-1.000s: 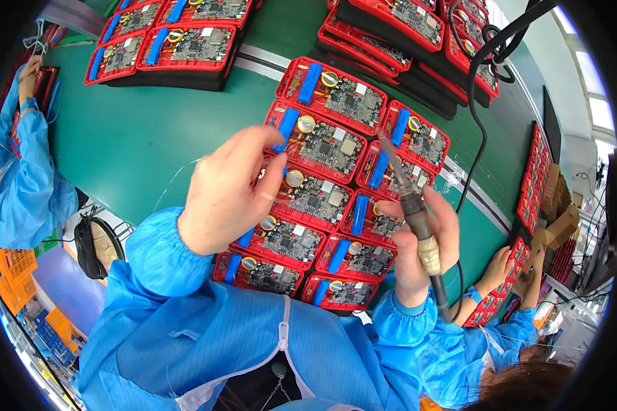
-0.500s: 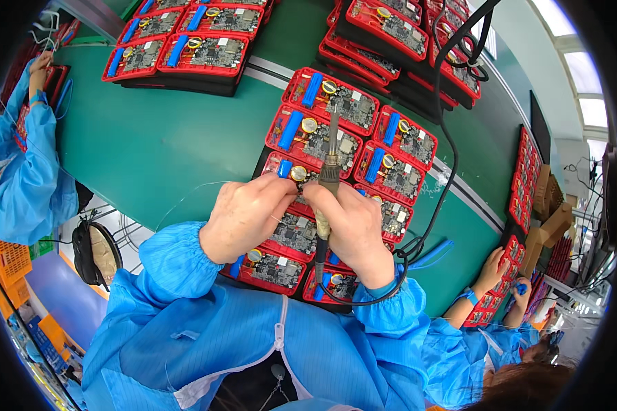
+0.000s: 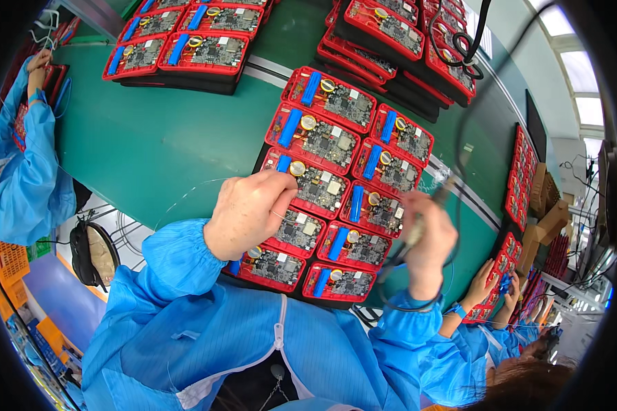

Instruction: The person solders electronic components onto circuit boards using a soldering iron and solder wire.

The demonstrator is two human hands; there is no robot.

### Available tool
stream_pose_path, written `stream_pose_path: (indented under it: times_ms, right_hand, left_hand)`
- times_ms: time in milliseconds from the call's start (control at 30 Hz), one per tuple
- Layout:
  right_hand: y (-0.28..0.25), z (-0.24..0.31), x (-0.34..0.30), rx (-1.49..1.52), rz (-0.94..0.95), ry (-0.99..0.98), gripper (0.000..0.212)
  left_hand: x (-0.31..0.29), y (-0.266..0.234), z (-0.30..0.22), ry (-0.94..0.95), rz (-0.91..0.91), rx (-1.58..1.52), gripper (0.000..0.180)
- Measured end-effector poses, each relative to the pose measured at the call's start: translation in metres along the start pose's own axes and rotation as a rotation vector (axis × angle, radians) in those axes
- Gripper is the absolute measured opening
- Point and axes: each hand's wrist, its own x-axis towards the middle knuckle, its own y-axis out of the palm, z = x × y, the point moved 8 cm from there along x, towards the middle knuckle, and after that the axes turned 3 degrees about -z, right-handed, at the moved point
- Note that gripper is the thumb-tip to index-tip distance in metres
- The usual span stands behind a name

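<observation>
My left hand is pinched over the left edge of a red case holding a circuit board, a blue cylindrical battery and a round coin cell. A thin solder wire trails from its fingers toward the left. My right hand, blurred by motion, is closed round a soldering iron to the right of the cases; its tip is too smeared to make out. Two columns of similar red cases lie in front of me, among them one in the right column.
Stacked red cases stand at the far left and far right of the green table. A black cable hangs at the right. Co-workers' hands are at the left and right edges.
My right hand has swung the soldering iron off the cases to the right, uncovering the boards beneath. The left hand has stayed almost in place.
</observation>
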Motion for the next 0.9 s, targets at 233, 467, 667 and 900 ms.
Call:
stream_pose_path:
  times_ms: [233, 467, 667, 900]
  right_hand:
    - [-0.035, -0.026, -0.029, 0.397, -0.151, 0.445, 0.069]
    - [0.034, 0.037, -0.031, 0.907, 0.05, 0.523, 0.037]
    - [0.063, 0.041, -0.035, 0.981, 0.058, 0.491, 0.027]
    - [0.069, 0.042, -0.036, 0.921, 0.075, 0.487, 0.025]
  left_hand:
    - [-0.003, -0.005, -0.001, -0.053, -0.032, 0.012, 0.006]
    - [0.0, -0.003, 0.0, -0.092, 0.009, 0.073, 0.007]
    - [0.005, 0.001, -0.002, -0.129, 0.091, 0.101, 0.007]
    - [0.009, 0.004, -0.001, -0.155, 0.153, 0.077, 0.004]
